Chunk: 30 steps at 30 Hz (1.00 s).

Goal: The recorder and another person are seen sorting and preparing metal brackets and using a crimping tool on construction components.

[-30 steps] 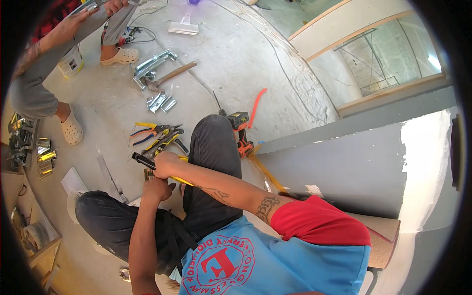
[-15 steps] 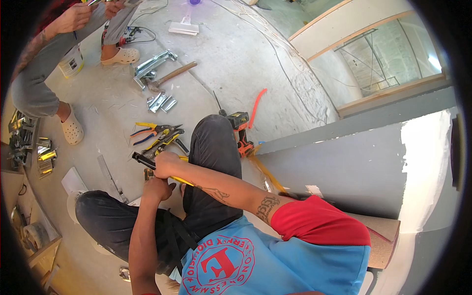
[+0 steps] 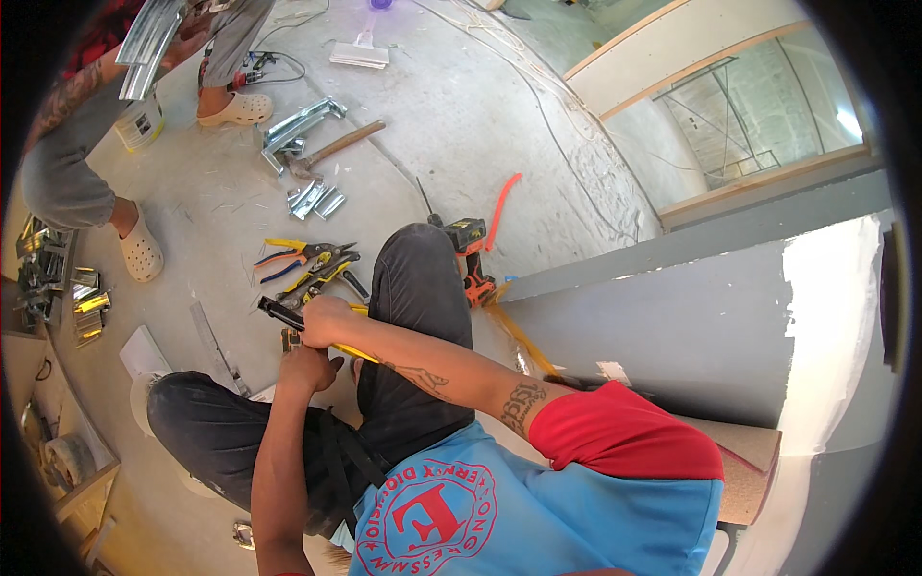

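My right hand (image 3: 327, 321) is closed around a long hand tool with a black head (image 3: 279, 313) and yellow handles. Just below it, my left hand (image 3: 308, 369) is closed, its thumb out toward the right, against a small dark and brassy piece (image 3: 291, 340) that I cannot make out. Both hands are close together in front of my bent knees. Beyond them lie orange-and-blue-handled pliers (image 3: 284, 255) and yellow-and-black snips (image 3: 322, 276) on the floor. An orange-and-black cordless drill (image 3: 471, 252) stands by my right knee.
A hammer (image 3: 346, 148) lies among shiny metal channel pieces (image 3: 312, 200). At the far left, another person holds metal channels (image 3: 152, 46) near a bucket (image 3: 140, 122). A metal ruler (image 3: 213, 338) lies left of my hands. A grey wall panel (image 3: 663, 317) runs along my right.
The other person has brought shiny metal channels up into view at the upper left, and their hands have shifted. My own hands and the tool stay where they were.
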Motion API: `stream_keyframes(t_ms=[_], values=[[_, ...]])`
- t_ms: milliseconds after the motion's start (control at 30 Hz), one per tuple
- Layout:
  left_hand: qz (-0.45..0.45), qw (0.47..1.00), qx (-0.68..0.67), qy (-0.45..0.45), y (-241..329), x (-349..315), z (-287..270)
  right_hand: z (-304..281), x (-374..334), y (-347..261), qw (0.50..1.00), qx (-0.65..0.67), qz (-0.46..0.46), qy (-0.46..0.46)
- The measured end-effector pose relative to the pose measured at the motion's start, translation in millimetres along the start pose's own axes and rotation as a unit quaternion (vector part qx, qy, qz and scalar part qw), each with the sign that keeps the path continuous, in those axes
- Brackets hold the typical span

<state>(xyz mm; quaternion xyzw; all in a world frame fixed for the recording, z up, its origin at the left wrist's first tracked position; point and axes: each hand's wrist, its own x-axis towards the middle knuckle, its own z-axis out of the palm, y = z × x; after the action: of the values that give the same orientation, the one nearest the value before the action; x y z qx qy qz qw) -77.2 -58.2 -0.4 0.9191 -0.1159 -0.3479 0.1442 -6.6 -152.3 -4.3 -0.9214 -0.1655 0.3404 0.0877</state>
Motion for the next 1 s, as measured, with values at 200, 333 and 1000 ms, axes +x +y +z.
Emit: stream_keyframes(t_ms=[200,333,1000], values=[[0.002,1.000,-0.005,-0.001,-1.0,1.5,1.7,0.0,0.3,-0.2,1.000,0.002,0.004,0.002],[0.003,1.000,-0.005,-0.003,-1.0,2.0,1.3,-0.1,0.0,0.3,1.000,0.005,0.004,0.004],[0.001,1.000,-0.002,-0.004,0.2,0.4,0.0,3.6,2.1,1.7,1.000,-0.001,-0.001,0.011]])
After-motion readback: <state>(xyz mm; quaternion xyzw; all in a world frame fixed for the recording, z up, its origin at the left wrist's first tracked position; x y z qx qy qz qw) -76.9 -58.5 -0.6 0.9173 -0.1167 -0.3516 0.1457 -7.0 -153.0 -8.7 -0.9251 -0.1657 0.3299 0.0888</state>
